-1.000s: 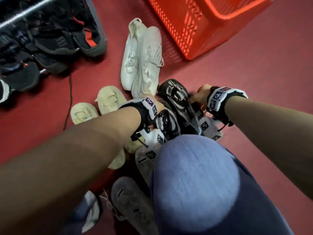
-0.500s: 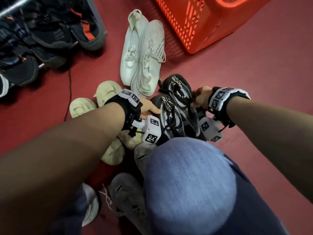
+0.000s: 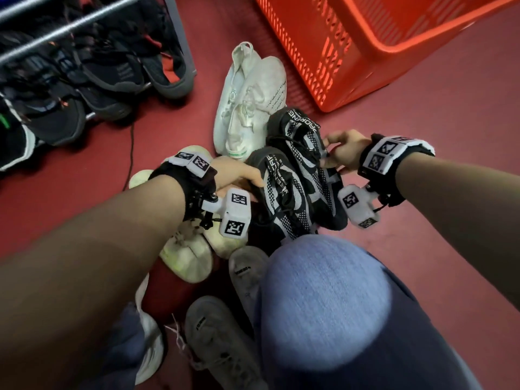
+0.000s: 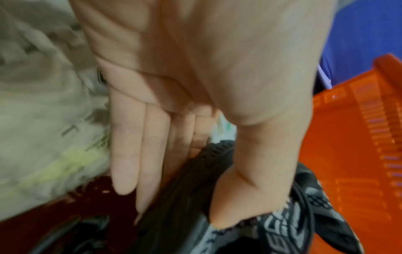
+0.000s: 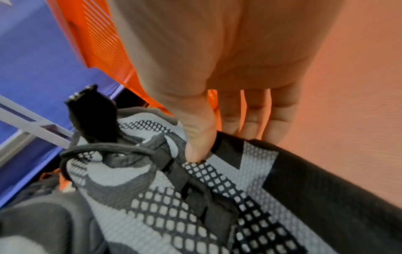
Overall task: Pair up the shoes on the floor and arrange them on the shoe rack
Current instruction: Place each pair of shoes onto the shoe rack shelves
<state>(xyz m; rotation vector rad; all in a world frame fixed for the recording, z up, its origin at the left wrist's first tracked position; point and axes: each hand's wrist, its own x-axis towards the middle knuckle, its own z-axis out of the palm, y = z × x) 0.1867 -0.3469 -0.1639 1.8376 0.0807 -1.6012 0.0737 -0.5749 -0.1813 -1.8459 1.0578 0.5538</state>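
While both black-and-white shoes lie side by side, left hand (image 3: 239,175) pinches the left shoe (image 3: 284,198). Right hand (image 3: 344,152) pinches the right shoe (image 3: 306,142), fingers behind its side, thumb on the upper

basket (image 3: 365,52) cropped, grey shoes (image 3: 225,347) knee-hidden

Shoes crowd the floor ahead

Bare red floor (image 3: 422,142) lies open right; orange basket (image 3: 351,52) blocks beyond, shoe rack (image 3: 84,26) left, white sneakers (image 3: 247,99) between.
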